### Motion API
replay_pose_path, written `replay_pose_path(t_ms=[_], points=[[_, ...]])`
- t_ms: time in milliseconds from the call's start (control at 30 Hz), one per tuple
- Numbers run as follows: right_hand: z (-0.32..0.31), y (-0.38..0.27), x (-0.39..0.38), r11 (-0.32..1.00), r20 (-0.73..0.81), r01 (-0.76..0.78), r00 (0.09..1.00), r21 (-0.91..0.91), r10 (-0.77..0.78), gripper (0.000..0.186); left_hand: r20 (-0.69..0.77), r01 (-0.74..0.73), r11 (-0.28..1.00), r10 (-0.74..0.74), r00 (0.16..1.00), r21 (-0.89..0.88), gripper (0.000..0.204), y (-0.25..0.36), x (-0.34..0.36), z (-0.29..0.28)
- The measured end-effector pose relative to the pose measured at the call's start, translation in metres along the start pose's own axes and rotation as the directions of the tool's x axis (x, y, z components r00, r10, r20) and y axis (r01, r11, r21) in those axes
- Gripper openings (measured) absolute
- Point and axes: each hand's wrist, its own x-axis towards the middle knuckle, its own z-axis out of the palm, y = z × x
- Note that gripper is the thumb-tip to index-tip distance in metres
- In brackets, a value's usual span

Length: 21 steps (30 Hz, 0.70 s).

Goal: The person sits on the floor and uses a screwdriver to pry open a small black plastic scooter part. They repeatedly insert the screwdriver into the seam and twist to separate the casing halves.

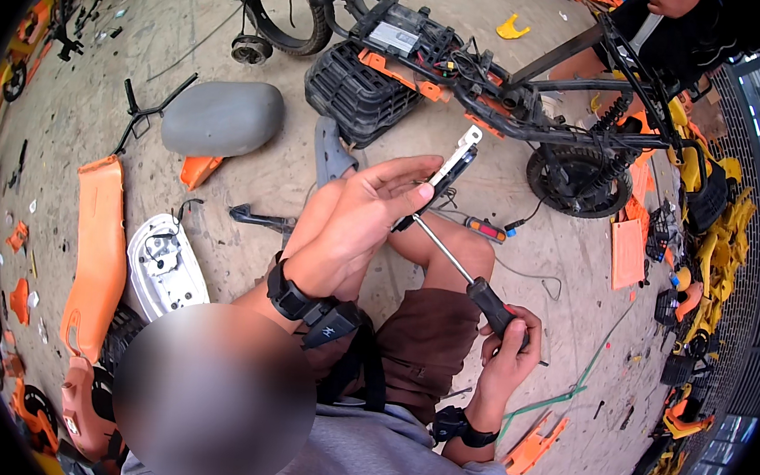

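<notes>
My left hand [369, 205] is closed around a narrow white and black part [453, 165], held tilted above my legs. Its kind I cannot make out. In my right hand [515, 348] is a screwdriver [491, 305] with a black handle. The metal shaft slants up and to the left, and its tip meets the lower end of the part by my left fingers. Whether the tip sits in a screw is hidden.
A stripped scooter frame [464, 79] with a rear wheel [581, 182] stands ahead. A black basket [360, 93], grey seat [222, 118], long orange panel [96, 251] and white housing [167, 261] lie around me. At upper right is another person's hand [672, 2].
</notes>
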Motion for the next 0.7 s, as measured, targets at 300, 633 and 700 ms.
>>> replay_pose_path(t_ms=[300, 633, 700], points=[[0.004, -0.004, -0.004, 0.990, 0.068, 0.084, 0.993, 0.112, -0.092, 0.042, -0.040, 0.012, 0.997, -0.009, 0.999, 0.081, 0.035, 0.000, -0.008, -0.002], [0.000, -0.011, -0.004, 0.993, 0.083, 0.105, 0.991, -0.050, -0.101, 0.034, 0.008, 0.036, 0.998, -0.036, 0.999, 0.049, 0.034, 0.004, -0.004, -0.003], [-0.003, -0.006, -0.004, 0.999, 0.057, 0.025, 0.998, 0.026, -0.026, 0.028, 0.017, 0.017, 0.997, -0.018, 1.000, 0.076, 0.033, 0.004, -0.007, 0.003]])
